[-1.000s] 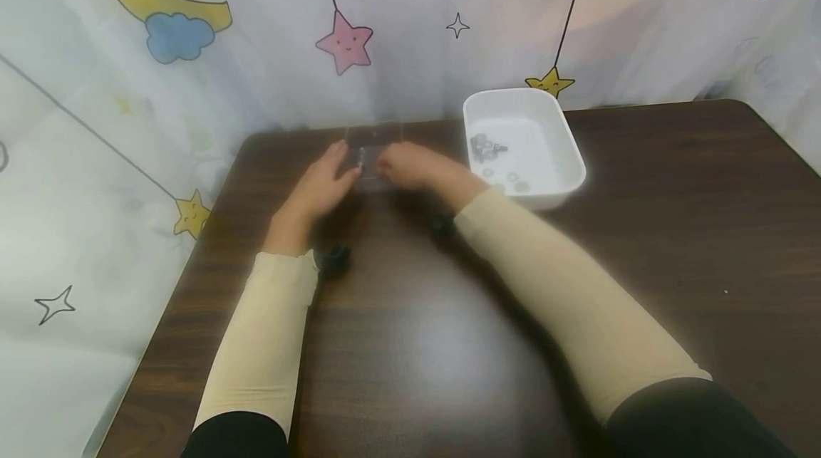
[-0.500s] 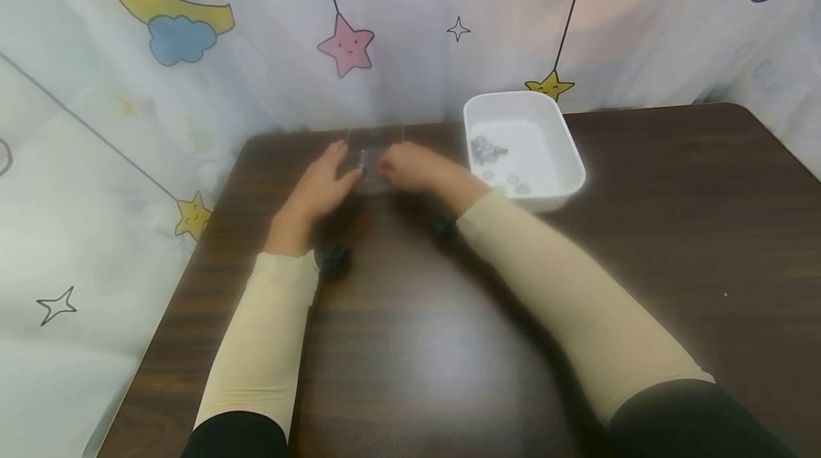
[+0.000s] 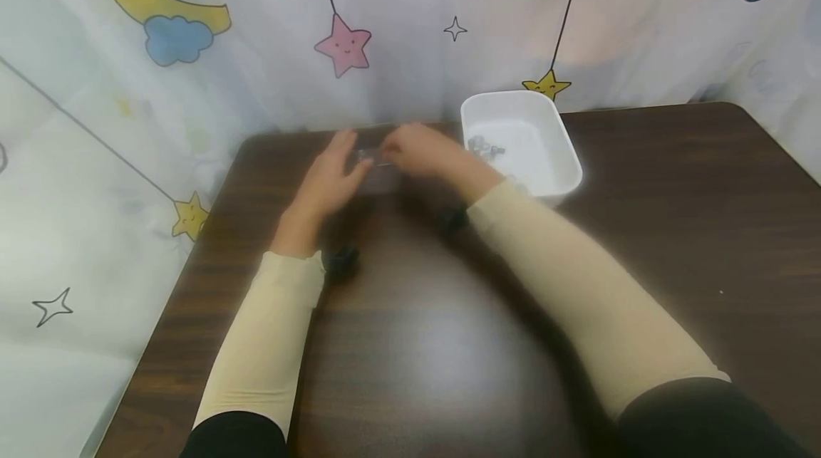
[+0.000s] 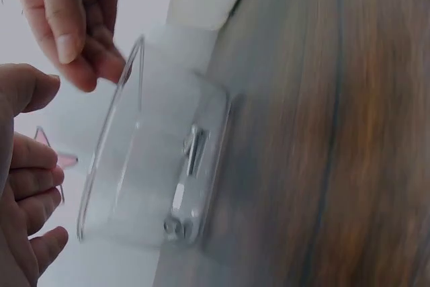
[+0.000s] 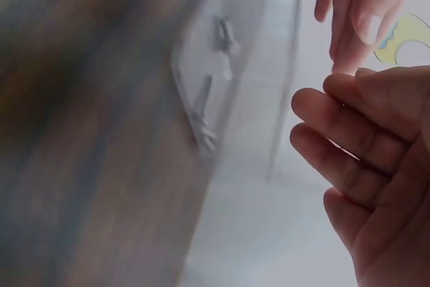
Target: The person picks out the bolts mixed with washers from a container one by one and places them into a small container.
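A clear plastic box (image 4: pixel 131 166) stands at the table's far side, with small metal bolts (image 4: pixel 195 149) lying on its floor. My left hand (image 3: pixel 330 177) is at the box's left side, fingers extended and thumb apart. From the right, my right hand (image 3: pixel 420 150) reaches over the box's rim, fingers loosely bent. In the right wrist view the fingers of the right hand (image 5: pixel 376 146) hold nothing visible, and its thumb lies near the forefinger. Both hands appear above the open side of the box, apart from each other. Some blur covers the box in the head view.
Right of the hands stands a white tub (image 3: pixel 526 137) with small metal parts (image 3: pixel 484 148) inside. A patterned curtain (image 3: pixel 410 30) hangs behind the dark wooden table (image 3: pixel 398 344). Dark wrist cameras (image 3: pixel 341 262) sit below both hands. A tiny white speck lies at the table's right.
Both hands have risen slightly from the box and shifted a little to the right. The right forearm now covers more of the tub's near left corner.
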Demonstrator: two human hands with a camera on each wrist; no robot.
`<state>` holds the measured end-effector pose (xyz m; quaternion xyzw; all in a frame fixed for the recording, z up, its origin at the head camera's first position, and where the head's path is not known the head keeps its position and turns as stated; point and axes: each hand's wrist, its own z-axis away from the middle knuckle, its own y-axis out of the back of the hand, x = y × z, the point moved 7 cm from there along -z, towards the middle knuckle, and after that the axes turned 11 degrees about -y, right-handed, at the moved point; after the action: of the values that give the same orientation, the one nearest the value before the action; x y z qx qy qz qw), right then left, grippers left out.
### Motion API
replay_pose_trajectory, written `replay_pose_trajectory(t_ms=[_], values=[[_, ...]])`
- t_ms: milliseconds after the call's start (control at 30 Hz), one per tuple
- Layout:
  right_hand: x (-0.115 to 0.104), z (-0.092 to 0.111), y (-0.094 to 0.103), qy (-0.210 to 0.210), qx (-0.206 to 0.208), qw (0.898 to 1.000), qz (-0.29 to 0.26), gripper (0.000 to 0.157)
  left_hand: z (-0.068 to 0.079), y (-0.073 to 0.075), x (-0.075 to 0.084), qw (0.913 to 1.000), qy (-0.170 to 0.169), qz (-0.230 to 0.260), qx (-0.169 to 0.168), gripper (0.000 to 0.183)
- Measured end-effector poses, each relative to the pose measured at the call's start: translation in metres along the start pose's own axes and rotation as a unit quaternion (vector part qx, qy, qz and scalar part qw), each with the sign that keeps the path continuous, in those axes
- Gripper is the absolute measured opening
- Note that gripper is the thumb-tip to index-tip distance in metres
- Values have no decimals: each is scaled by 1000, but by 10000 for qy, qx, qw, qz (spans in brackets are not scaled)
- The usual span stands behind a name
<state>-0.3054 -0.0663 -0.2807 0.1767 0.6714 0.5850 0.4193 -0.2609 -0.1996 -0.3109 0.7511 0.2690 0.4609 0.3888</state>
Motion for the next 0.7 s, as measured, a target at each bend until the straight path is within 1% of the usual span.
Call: replay_pose_trajectory(t_ms=[67,167,233,467,600,700], values=[[5,2,8,3,13,10000,-41,29,-3,-1,9,9999,-138,-33,56,70],[12,5,22,10,54,10000,-49,30,-7,-6,22,9996,-268,-60,-27,70],[19,8,31,-65,87,9999,-70,30,-10,-11,31,9994,-324,-77,-108,71],[48,25,61,-669,142,9971,-345,33,-18,-32,65,9964,-688,-263,-410,71],[68,35,73,-1033,138,9933,-497,33,-22,-45,84,9942,-853,-297,-586,70],[82,41,78,-1298,153,9903,-481,34,-26,-56,96,9924,-958,-316,-698,70]])
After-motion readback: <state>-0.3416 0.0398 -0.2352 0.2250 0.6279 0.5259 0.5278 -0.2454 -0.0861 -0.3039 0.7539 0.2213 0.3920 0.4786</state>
